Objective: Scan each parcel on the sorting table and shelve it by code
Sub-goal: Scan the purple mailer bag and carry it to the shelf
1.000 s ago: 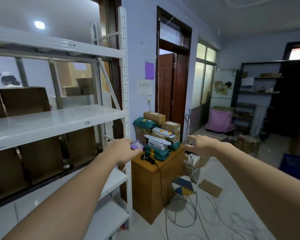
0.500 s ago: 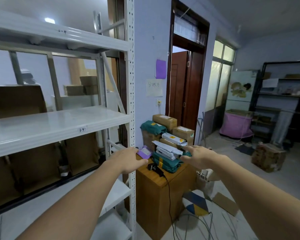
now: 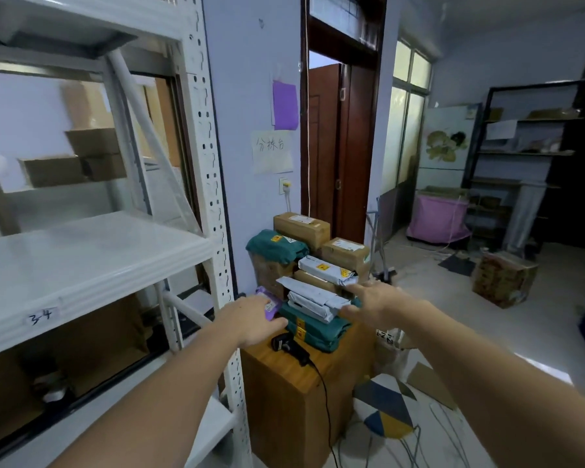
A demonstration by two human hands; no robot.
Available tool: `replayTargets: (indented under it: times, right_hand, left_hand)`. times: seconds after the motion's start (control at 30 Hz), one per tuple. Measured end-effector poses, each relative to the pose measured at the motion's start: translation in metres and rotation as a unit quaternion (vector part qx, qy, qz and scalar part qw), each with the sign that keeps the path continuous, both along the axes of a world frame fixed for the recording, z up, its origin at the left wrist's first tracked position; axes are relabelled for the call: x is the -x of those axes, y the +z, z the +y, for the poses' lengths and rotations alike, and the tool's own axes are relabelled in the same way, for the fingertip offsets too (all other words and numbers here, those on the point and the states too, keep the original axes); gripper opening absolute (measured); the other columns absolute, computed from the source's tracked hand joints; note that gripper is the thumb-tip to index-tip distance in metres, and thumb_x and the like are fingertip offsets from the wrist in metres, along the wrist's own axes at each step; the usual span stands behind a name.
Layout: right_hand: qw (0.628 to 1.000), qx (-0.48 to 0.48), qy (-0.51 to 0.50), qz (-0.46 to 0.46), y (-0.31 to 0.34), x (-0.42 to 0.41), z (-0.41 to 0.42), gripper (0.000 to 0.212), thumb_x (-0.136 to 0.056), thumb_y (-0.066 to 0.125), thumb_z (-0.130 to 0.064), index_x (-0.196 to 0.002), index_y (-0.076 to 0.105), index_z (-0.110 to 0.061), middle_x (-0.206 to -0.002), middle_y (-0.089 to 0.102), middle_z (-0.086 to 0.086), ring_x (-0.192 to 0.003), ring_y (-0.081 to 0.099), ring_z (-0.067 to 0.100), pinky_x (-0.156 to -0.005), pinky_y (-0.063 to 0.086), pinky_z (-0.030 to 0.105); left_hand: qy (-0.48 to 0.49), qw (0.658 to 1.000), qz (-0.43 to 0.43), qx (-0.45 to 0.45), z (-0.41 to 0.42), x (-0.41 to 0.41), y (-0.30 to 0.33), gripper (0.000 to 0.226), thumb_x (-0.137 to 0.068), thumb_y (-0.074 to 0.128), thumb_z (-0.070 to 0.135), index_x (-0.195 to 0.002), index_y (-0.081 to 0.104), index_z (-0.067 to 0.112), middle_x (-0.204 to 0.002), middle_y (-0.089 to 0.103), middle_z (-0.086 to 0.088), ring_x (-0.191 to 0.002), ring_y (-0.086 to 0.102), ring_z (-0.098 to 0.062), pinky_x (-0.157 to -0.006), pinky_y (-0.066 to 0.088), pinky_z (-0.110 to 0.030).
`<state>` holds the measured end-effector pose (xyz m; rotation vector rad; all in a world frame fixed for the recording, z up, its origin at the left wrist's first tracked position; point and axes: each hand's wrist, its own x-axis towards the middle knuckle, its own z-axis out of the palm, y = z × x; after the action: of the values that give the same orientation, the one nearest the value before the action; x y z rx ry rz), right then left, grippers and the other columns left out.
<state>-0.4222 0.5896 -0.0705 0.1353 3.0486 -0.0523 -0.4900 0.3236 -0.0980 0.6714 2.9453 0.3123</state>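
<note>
Patterned stool [image 3: 387,408], pink bin [image 3: 436,217]

Dark green soft plastic parcels [image 3: 313,327] with yellow stickers, grey-white plastic mailers [image 3: 318,298], brown cardboard boxes [image 3: 301,226] and a small purple packet [image 3: 267,300] crowd the orange-brown wooden surface [image 3: 284,376].

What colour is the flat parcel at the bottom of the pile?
Dark green, with yellow stickers on the green parcel; head view.

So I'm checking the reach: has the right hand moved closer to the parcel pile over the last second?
Yes. The right hand has moved left toward the grey parcel on the wooden table, fingers now at it.
</note>
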Motion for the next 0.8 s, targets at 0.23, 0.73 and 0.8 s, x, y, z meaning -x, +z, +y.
replayTargets:
  times: [0.23,0.73,0.8]
  right_hand:
    - [0.999,-0.019,0.041,-0.022,-0.034,0.136,0.049,0.075,-0.089,0.034,-0.069,-0.151,0.032,-0.027,-0.149,0.044,0.009,-0.133,0.042,0.032,-0.11,0.037,0.048]
    - [0.978,0.046,0.13,-0.157,-0.181,0.346,0.053,0.07,-0.098,0.038,-0.057,-0.155,0.025,-0.018,-0.158,0.032,0.013,-0.142,0.033,0.033,-0.114,0.033,0.049]
    - [0.975,0.057,0.127,-0.176,-0.206,0.358,0.05,0.069,-0.096,0.039,-0.057,-0.153,0.028,-0.019,-0.156,0.035,0.013,-0.139,0.037,0.033,-0.111,0.037,0.048]
  left_hand:
    - [0.019,0.999,0.018,0.037,0.055,0.123,-0.033,0.063,-0.093,0.05,0.071,-0.138,0.055,0.027,-0.129,0.066,-0.004,-0.113,0.062,-0.024,-0.091,0.051,-0.039]
    - [0.126,0.979,-0.108,0.12,0.087,0.282,-0.176,0.076,-0.098,0.039,0.071,-0.152,0.044,0.018,-0.152,0.051,-0.011,-0.138,0.048,-0.032,-0.112,0.039,-0.047]
    - [0.126,0.974,-0.136,0.128,0.09,0.293,-0.198,0.076,-0.098,0.039,0.071,-0.151,0.045,0.017,-0.151,0.051,-0.011,-0.139,0.046,-0.032,-0.112,0.037,-0.048]
